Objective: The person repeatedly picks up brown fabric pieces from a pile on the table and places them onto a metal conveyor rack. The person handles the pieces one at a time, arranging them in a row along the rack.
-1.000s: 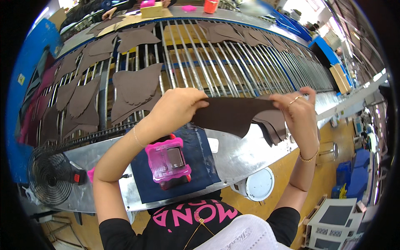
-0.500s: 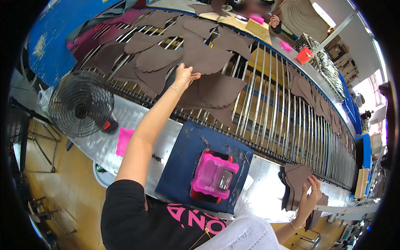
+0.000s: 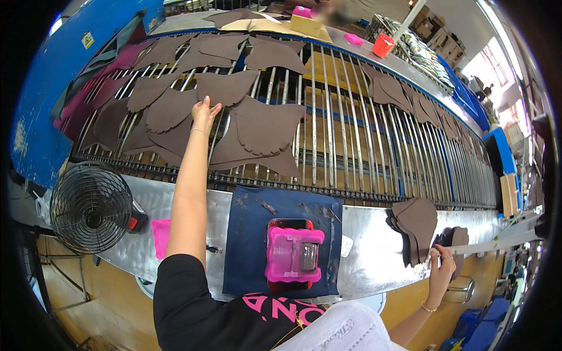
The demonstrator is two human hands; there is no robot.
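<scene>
Left hand [image 3: 205, 111] pulled nearer; leather piece [image 3: 225, 86] edge touched.

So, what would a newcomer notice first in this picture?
Probably the many brown cut pieces spread over the long rack of metal rods, with the left hand reaching out onto them. Next, the bright pink device on the dark blue mat in front of the person, and the round wire fan at the left.

Up at your far left, a small yellow square warning label [image 3: 87, 40] sits on the blue machine panel [image 3: 41, 88]. Tan cardboard boxes [image 3: 424, 26] stack far right.
</scene>
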